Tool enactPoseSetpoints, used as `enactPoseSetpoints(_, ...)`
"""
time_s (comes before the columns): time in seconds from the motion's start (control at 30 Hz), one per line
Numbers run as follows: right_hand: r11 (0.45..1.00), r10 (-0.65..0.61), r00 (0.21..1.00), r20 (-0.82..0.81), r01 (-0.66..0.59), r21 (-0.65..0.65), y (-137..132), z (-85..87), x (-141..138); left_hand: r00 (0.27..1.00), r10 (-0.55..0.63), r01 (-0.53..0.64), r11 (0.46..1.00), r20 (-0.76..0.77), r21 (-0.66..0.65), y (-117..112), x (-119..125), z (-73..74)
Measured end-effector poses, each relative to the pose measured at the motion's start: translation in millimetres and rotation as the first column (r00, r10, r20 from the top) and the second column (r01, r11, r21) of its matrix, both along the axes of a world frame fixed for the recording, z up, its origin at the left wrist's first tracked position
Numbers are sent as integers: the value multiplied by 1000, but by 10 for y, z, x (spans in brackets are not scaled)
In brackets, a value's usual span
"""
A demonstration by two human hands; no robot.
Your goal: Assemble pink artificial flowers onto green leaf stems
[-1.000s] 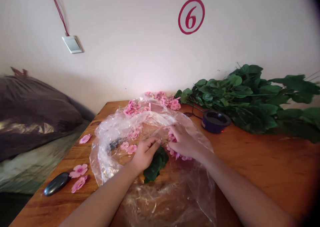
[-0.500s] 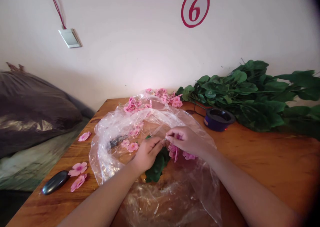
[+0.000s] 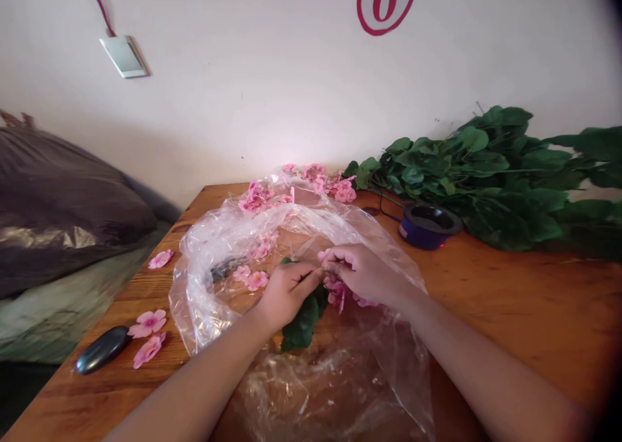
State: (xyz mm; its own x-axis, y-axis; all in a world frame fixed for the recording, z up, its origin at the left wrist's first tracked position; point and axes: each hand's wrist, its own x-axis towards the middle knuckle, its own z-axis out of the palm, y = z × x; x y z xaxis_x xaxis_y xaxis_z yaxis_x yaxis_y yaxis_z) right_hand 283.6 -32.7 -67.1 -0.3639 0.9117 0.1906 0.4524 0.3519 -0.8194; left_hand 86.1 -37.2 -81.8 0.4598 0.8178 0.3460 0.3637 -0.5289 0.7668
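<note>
My left hand (image 3: pixel 290 293) is closed in a pinch on the stem of an artificial flower sprig. Its dark green leaves (image 3: pixel 302 325) hang below that hand. Fingertips nearly touching the left ones, my right hand (image 3: pixel 354 270) is pinched at the same spot, with a bit of pink showing at its fingers. What exactly sits between the right fingers is mostly hidden. Pink petals (image 3: pixel 337 294) show just under the right hand. Both hands are over a crumpled clear plastic bag (image 3: pixel 204 299) spread on the wooden table (image 3: pixel 510 312).
Loose pink blossoms (image 3: pixel 148 323) lie at left beside a dark, shiny oval object (image 3: pixel 103 350). More pink flowers (image 3: pixel 256 196) rest on the bag's far side. A blue-black round heating pot (image 3: pixel 430 225) with a cord stands right, before piled green foliage (image 3: pixel 486 163). Dark sacks (image 3: pixel 63 202) are at left.
The view has tilted down slightly. My right fingers have shifted a little at the stem, and a bit of pink now shows above them. My left hand keeps its pinch.
</note>
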Motion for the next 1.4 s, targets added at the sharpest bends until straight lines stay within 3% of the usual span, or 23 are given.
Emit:
enactPoseSetpoints(0.33,987,21,993,-119,-39,-153,-7,-35,-5,997,-41,51,988,69,-147,-2,-11,-21)
enactPoseSetpoints(0.57,970,30,987,-156,-66,-232,-41,46,-30,996,-20,26,997,92,-67,-6,-20,-35)
enactPoseSetpoints(0.8,995,7,997,-78,-15,-103,-36,137,3,998,-20,19,1000,61,9,-1,-23,-47)
enactPoseSetpoints(1.0,991,45,990,-133,-60,-117,-1,131,52,998,-15,15,1000,69,8,-9,-10,-54)
enactPoseSetpoints(1.17,984,66,988,-143,-88,-154,-20,108,16,991,-37,43,998,130,-48,0,-15,-41)
enactPoseSetpoints(1.4,953,5,966,-260,-83,-291,-99,108,-96,966,-7,63,975,258,-211,26,-38,-37)
